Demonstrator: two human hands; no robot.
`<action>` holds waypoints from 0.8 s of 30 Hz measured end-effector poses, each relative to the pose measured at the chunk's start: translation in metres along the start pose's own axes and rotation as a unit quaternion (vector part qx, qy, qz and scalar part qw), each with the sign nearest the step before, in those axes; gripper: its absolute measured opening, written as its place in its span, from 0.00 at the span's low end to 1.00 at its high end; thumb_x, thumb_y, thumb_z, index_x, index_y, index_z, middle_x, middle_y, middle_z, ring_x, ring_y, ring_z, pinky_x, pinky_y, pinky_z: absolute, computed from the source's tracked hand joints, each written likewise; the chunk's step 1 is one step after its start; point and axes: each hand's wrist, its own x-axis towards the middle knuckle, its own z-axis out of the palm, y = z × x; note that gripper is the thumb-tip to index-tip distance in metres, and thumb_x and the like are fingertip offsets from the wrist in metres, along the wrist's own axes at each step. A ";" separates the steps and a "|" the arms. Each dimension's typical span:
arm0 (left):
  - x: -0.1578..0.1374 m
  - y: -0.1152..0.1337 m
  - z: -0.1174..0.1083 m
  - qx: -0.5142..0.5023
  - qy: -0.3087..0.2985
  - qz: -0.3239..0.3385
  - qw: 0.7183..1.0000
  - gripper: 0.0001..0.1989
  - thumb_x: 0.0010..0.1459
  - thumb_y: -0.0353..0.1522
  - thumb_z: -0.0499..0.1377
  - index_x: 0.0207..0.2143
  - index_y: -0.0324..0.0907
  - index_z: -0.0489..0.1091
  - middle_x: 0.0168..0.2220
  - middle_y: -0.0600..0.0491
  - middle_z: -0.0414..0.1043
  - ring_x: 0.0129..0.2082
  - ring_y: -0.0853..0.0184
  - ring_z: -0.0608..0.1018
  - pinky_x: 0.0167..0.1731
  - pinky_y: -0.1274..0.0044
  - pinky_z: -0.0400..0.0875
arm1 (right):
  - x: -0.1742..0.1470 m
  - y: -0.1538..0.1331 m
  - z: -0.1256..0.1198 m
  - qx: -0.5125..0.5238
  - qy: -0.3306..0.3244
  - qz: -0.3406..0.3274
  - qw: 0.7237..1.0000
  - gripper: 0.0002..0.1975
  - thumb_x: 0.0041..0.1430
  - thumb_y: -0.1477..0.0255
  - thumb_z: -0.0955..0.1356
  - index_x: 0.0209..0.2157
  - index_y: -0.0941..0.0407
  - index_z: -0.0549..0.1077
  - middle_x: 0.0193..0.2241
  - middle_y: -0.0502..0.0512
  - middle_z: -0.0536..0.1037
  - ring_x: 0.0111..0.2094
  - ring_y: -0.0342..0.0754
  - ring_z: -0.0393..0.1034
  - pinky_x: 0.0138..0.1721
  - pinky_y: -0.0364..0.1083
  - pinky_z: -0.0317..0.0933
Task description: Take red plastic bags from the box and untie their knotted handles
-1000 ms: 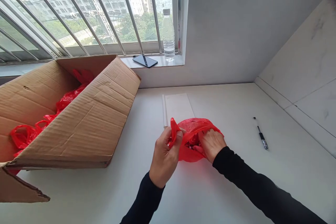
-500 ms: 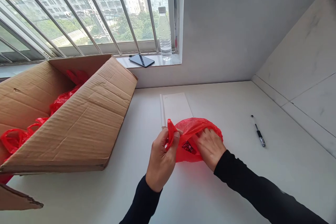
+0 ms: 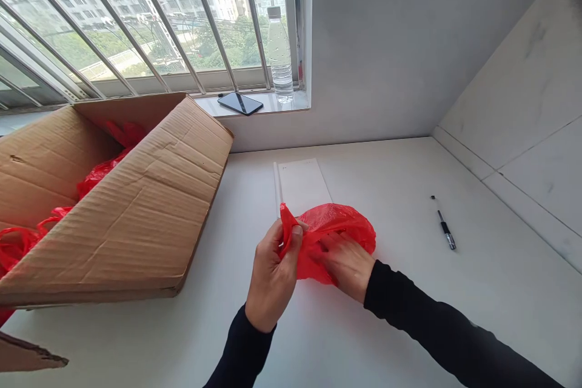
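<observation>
A thin red plastic bag [image 3: 341,217] lies on the white table, its mouth turned towards me. My left hand [image 3: 271,276] is closed on the bag's left edge, pinching a gathered corner that sticks up between thumb and fingers. Through the mouth reaches my right hand [image 3: 349,264], with its fingertips inside the red plastic. Whether those fingers grip anything is hidden. A flat white notebook or booklet [image 3: 302,182] with a pale spine lies just behind, partly covered by the bag.
To the left stands an open cardboard box [image 3: 154,206] with several red plastic bags [image 3: 97,173] inside. A black pen [image 3: 446,233] lies on the table [image 3: 391,339] at right, its small cap nearby. On the windowsill are a phone [image 3: 240,103] and a clear water bottle [image 3: 280,60].
My right hand has moved leftwards within the bag, towards my left hand. The dark patterned item seen inside the bag before is now covered. My left hand keeps its pinch.
</observation>
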 end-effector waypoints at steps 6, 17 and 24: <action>0.002 0.000 0.001 -0.005 0.006 0.006 1.000 0.12 0.68 0.40 0.53 0.41 0.45 0.72 0.37 0.53 0.70 0.34 0.67 0.68 0.35 0.75 0.66 | 0.010 -0.001 -0.004 0.030 0.035 0.039 0.998 0.11 0.57 0.82 0.64 0.39 0.56 0.72 0.37 0.54 0.77 0.35 0.49 0.70 0.30 0.45 0.57; -0.004 -0.014 -0.003 -0.032 0.000 -0.020 0.999 0.16 0.68 0.41 0.52 0.33 0.41 0.69 0.32 0.54 0.68 0.31 0.69 0.68 0.32 0.76 0.63 | -0.037 -0.007 -0.016 0.007 0.024 -0.028 0.999 0.15 0.56 0.80 0.63 0.45 0.55 0.71 0.37 0.57 0.75 0.34 0.55 0.71 0.33 0.56 0.69; -0.004 -0.021 -0.014 -0.109 0.033 -0.038 0.993 0.16 0.67 0.42 0.53 0.32 0.40 0.69 0.29 0.54 0.66 0.27 0.70 0.67 0.27 0.77 0.61 | -0.084 0.024 -0.008 -0.119 0.139 -0.081 0.980 0.21 0.58 0.84 0.57 0.47 0.56 0.72 0.55 0.65 0.68 0.56 0.61 0.64 0.53 0.65 0.66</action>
